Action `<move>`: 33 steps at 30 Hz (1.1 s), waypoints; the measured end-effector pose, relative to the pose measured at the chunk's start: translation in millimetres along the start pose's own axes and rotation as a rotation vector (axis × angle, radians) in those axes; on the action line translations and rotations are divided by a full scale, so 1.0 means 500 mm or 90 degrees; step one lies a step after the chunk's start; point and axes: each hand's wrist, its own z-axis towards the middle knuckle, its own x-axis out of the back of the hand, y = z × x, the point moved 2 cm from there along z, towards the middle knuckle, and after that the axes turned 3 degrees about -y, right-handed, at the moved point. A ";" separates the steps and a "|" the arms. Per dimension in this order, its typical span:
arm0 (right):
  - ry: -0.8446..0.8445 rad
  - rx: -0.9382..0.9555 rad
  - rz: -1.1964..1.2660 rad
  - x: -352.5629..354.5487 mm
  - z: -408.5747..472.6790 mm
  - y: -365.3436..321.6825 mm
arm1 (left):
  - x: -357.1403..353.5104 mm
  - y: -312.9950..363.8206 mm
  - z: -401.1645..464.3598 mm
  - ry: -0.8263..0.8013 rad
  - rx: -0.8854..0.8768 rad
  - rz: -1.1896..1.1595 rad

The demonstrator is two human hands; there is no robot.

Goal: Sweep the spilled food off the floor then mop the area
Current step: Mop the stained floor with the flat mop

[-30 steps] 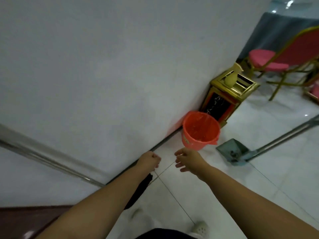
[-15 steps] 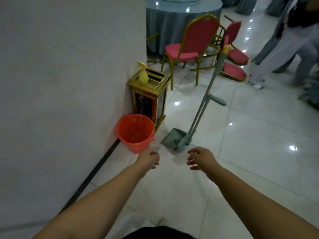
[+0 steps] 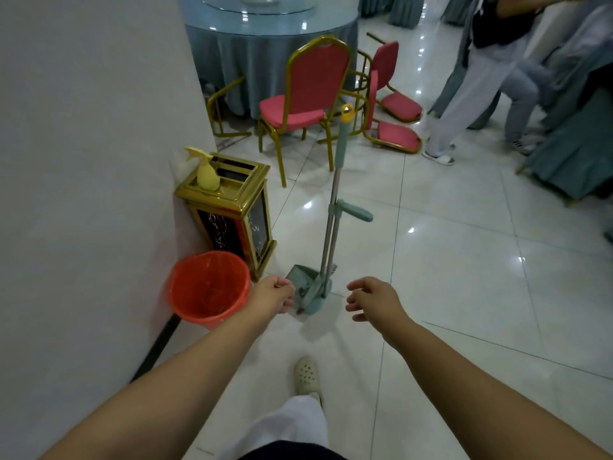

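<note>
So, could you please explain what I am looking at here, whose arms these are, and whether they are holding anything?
This is no machine: a person wears a wide-angle camera on the head, which looks forward and down, so the two bare arms are their own. The left hand is loosely curled, the right hand is open, and neither holds anything. Just ahead of them a dustpan stands on the shiny tiled floor, its long handle upright. Against the wall stand an orange bucket and a gold bin with a yellow spray bottle on top. Behind are red chairs and a round table.
</note>
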 end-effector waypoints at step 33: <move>-0.184 -0.136 -0.281 0.214 0.636 -0.100 | -0.179 0.481 0.416 0.037 -0.250 0.017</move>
